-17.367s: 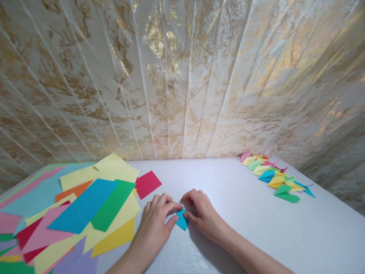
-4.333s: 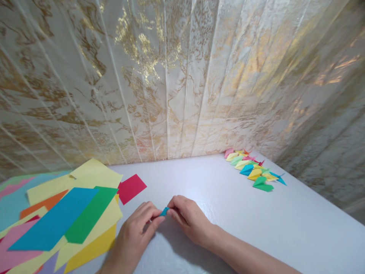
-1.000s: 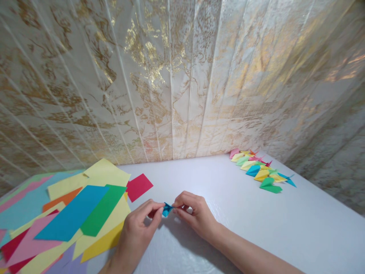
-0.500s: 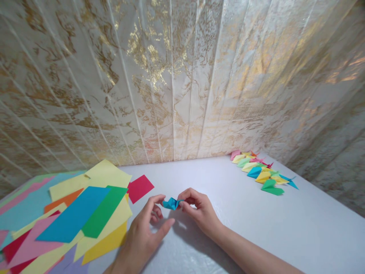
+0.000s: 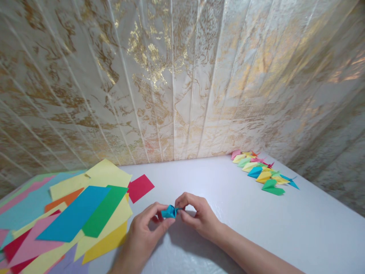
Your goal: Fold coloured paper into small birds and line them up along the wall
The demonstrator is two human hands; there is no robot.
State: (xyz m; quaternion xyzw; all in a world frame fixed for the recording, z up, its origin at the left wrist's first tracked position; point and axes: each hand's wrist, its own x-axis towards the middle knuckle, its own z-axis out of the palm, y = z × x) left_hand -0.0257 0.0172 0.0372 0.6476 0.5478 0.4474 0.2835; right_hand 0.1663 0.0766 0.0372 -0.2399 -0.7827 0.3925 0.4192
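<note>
A small folded blue paper piece is held between both hands, above the white table. My left hand grips its left part between thumb and index finger. The thumb and fingertips of my right hand pinch a thin tip at its right end. The fine folds of the piece are too small to make out.
Many coloured paper sheets lie overlapping on the left of the white table. A red square lies beside them. Rows of folded paper pieces lie at the back right. A patterned gold-and-white curtain hangs behind.
My left thumb has closed onto the blue piece, where the hand was more open before. The piece has turned and come slightly lower. My right hand still pinches its right end.
</note>
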